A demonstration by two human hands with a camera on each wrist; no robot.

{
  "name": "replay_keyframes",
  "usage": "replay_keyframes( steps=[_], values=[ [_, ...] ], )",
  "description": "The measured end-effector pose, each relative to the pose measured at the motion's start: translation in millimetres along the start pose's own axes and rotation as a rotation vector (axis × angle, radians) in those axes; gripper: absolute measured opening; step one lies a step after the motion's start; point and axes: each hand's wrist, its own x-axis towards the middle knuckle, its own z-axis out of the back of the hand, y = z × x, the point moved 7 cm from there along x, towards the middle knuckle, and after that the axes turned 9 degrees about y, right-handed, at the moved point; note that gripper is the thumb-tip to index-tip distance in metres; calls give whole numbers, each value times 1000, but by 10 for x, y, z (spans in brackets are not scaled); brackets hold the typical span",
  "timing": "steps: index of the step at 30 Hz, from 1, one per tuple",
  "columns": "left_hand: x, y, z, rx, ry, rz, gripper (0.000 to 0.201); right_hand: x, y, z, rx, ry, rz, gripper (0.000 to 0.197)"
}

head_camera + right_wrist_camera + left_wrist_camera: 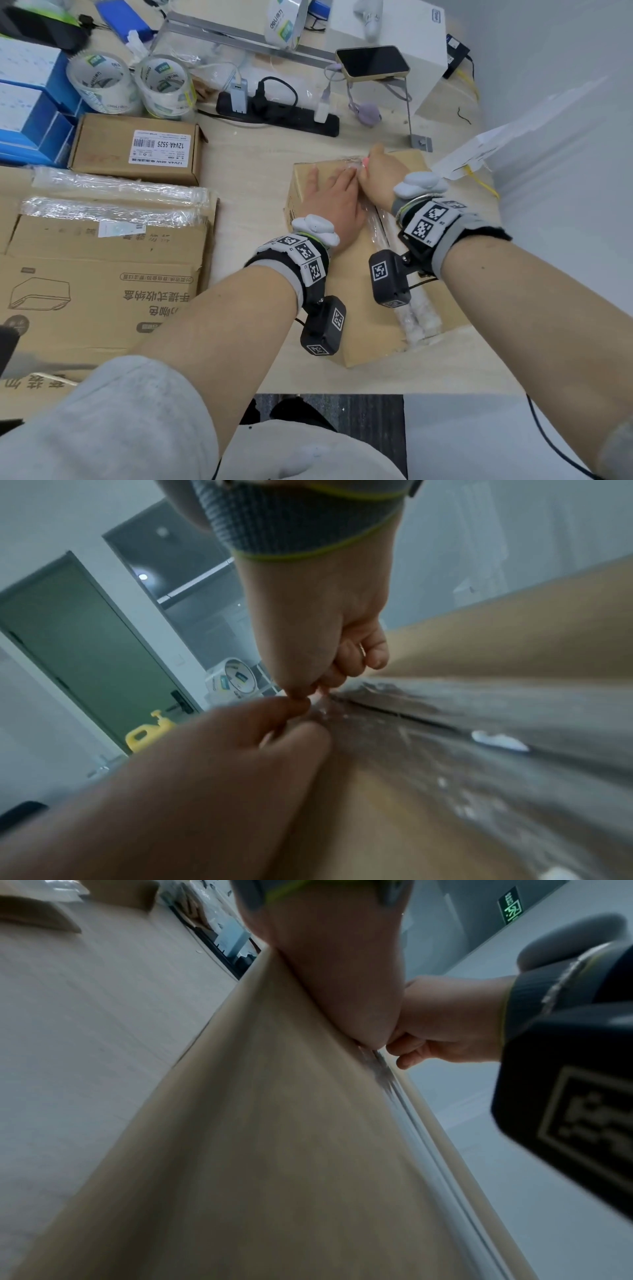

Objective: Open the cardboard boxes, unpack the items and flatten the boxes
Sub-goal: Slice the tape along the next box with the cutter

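Cardboard box point(370, 329): lies flat on the desk point(260, 164) right of centre, under both my hands; its top seam is covered by clear tape point(411, 315) running lengthwise.
Flattened boxes point(102, 294): I see them stacked at the far left, with crumpled clear tape strips on top.
Small labelled box point(137, 150): closed, left of centre, behind the flattened stack.
Tape rolls point(130, 84): two, standing behind the small labelled box.
Power strip point(277, 113): centre rear, plugs inserted.
Left hand point(334, 202): I have it pressed palm down on the box's left half, fingers straight and spread, beside the seam.
Right hand point(380, 171): fingers curled, pinching the tape at the box's far end; the right wrist view shows the fingertips point(308, 693) closed on it.
Phone point(373, 63): right rear, on a stand.
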Motion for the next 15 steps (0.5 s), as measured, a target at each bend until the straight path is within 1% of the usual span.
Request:
replay_keyframes(
  steps=[2, 5, 9, 12, 15],
  values=[
    [0, -2, -6, 1, 17, 2, 57, -13, -8, -10, 18, -5, -14, 33],
    [-7, 1, 2, 10, 9, 10, 57, -44, -7, -26, 3, 12, 17, 36],
    [9, 5, -5, -12, 25, 4, 57, -71, -58, -53, 14, -16, -1, 43],
    [12, 7, -4, 6, 21, 10, 56, -89, -81, -74, 35, 2, -17, 40],
    [20, 5, -3, 4, 35, 7, 56, -87, -124, -119, 92, -17, -76, 34]
  ],
)
